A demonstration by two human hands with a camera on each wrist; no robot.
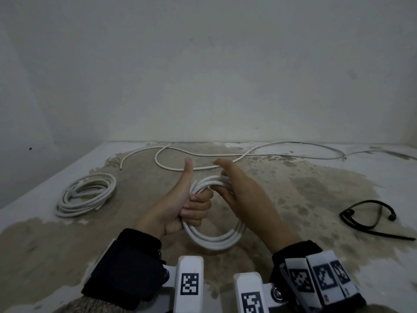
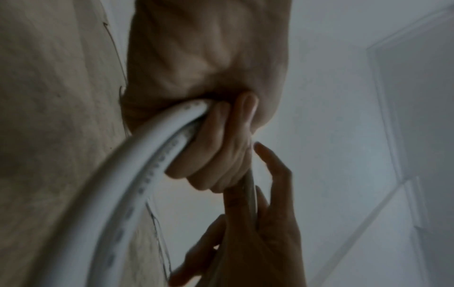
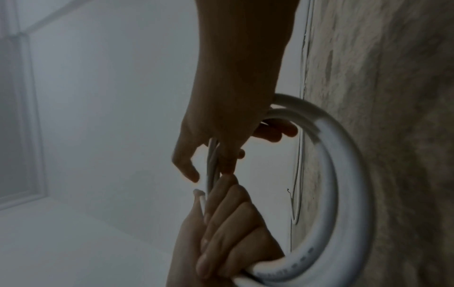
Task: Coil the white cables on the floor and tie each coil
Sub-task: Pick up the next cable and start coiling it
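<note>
Wrist markers (image 1: 189,283): lowest in head view, below both hands.
Left hand (image 1: 180,206): fingers wrapped round held coil (image 1: 214,239), thumb up.
Right hand (image 1: 243,195): fingers hooked on coil's far side.
Other cables: finished coil (image 1: 86,194) left; loose cable (image 1: 248,154) by wall.
Risk: loops springing apart if either grip slackens.

coiled cable (image 1: 86,195) left, black strap (image 1: 370,219) right

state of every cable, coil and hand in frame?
held coil: looped, gripped, off the floor, no tie visible
left hand: fingers curled round held coil, thumb up
right hand: fingers on the coil's top strands
floor coil: wound, lying flat
loose white cable: uncoiled, snaking along the wall
black cord: loose on floor
</note>
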